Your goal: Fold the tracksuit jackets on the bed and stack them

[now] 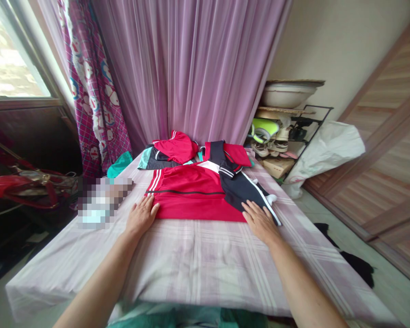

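Indoors, green fabric (pixel 191 316) shows at the near edge of a bed-like surface spread with a pale plaid cloth (pixel 198 264); black fabric (pixel 355 266) lies on the floor to its right. On the left, a blurred-out patch hides whatever rests beside the left arm. Both hands are spread open, palms down and gripping nothing: the left hand (pixel 140 215) touches the near left edge of a red garment (pixel 191 207), the right hand (pixel 260 222) its near right corner, where a dark section (pixel 242 191) begins. The red garment lies flat between and beyond them, a dark line running across it, a dark striped cuff (pixel 228 171) overlapping its far right. Close behind, a crumpled red top (pixel 179 148) and a folded red piece (pixel 237 151) crowd the far side, with teal cloth (pixel 120 165) to the left. A white sack (pixel 335 150) leans at right, near a rack holding shoes (pixel 278 146) and a large basin (pixel 289 96). Farthest back hangs a purple curtain (pixel 198 59), a patterned drape (pixel 92 86) at its left.
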A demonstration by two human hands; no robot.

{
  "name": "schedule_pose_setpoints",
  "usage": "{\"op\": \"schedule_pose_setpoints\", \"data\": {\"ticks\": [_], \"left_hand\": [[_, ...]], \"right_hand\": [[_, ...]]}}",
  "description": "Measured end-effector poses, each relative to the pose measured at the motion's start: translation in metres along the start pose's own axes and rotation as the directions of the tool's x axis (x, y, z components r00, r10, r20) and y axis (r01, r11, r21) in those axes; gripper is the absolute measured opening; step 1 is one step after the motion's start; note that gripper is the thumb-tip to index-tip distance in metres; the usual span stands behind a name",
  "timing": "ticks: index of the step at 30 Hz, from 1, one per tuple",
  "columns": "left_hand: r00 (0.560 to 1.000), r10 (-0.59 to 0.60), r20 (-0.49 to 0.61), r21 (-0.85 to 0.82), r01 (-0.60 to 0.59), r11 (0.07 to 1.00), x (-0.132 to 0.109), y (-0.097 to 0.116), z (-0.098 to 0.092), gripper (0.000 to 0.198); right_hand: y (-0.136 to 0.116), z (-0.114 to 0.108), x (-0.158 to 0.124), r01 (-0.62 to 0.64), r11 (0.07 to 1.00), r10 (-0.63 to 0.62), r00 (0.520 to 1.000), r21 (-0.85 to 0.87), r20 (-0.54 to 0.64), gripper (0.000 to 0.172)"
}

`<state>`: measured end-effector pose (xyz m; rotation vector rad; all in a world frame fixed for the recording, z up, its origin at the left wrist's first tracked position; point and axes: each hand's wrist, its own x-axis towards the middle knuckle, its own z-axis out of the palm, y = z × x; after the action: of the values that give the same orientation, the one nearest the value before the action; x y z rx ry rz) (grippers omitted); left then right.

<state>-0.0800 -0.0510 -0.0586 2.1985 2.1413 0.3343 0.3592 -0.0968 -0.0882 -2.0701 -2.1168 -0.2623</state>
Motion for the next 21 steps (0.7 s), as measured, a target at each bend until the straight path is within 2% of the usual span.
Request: {"op": "schedule_pose_setpoints", "data": {"ticks": [2,7,10,13,16,18,21], "left_hand": [[1.0,-0.004,-0.011,0.005,0.004,1.0,0.0,0.0,0.001,0.056],[0.998,0.014,-0.057,-0.011,-0.014,1.0,0.001,-0.004,0.005,0.054],[0.998,0.016,-0.064,-0.016,-0.017,1.0,0.001,-0.006,0.007,0.053],[0.998,0.014,-0.068,-0.017,-0.015,1.0,0.002,-0.007,0.009,0.054],[0.997,0.02,-0.081,-0.017,-0.021,1.0,0.002,-0.007,0.01,0.054],[0.996,0.021,-0.082,-0.012,-0.022,1.0,0.002,-0.007,0.01,0.053],[0.997,0.024,-0.069,-0.005,-0.025,1.0,0.001,-0.006,0.008,0.055]], "right_hand": [[0.0,-0.002,-0.001,-0.022,1.0,0.023,0.999,-0.018,0.036,0.049],[0.009,-0.004,0.005,-0.252,0.965,0.255,0.966,-0.069,0.039,0.05],[0.005,-0.007,0.005,-0.222,0.974,0.221,0.975,-0.04,-0.022,0.05],[-0.013,-0.01,0.002,-0.07,0.998,0.07,0.994,0.009,-0.089,0.051],[-0.028,-0.009,0.001,0.032,0.998,-0.032,0.999,0.059,-0.006,0.052],[-0.028,-0.007,0.003,-0.029,0.998,0.025,0.998,0.062,0.064,0.053],[-0.011,-0.002,0.005,-0.183,0.983,0.182,0.982,0.021,0.058,0.053]]}}
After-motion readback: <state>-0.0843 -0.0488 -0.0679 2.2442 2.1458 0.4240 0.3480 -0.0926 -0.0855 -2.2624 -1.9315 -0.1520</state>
